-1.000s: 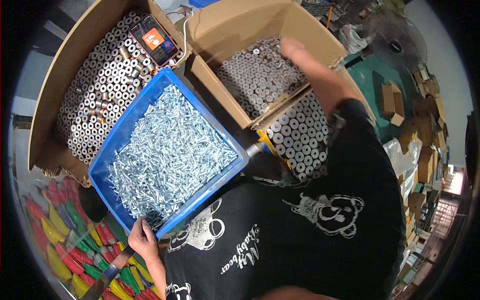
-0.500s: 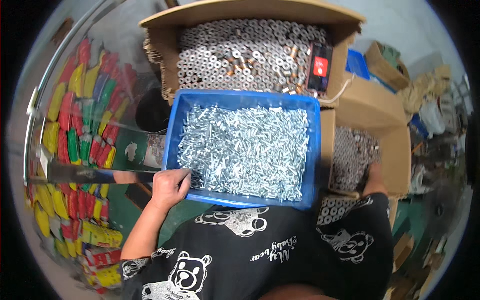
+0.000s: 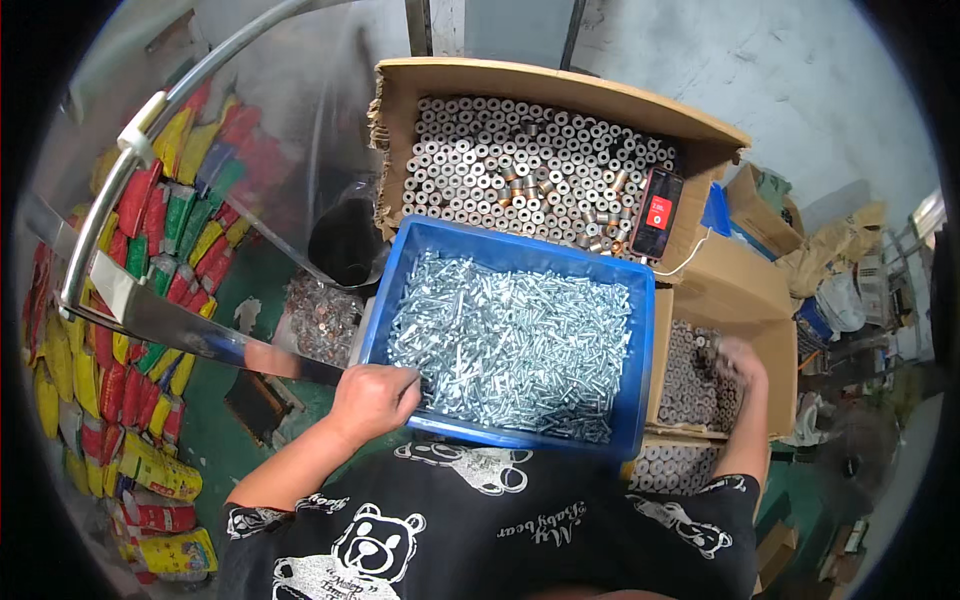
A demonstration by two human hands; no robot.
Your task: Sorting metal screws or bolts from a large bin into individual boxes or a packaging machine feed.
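Now lifted clear of the side carton (image 3: 700,375) of grey tubes, right hand (image 3: 738,362) looks blurred, its grip unreadable; left hand (image 3: 372,400) has its fingers curled on the near-left corner of the blue plastic bin (image 3: 640,400) of silver screws (image 3: 510,340).

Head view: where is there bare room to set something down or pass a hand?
Bare green floor lies between the blue bin, the metal rail and the left hand. The bin brims with screws, the big carton is packed with sleeves, and the right hand reaches into a full side box.

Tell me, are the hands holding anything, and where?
The left hand grips the blue bin of screws at its near-left corner. The right hand reaches into a cardboard box of metal tubes; a hold cannot be told.
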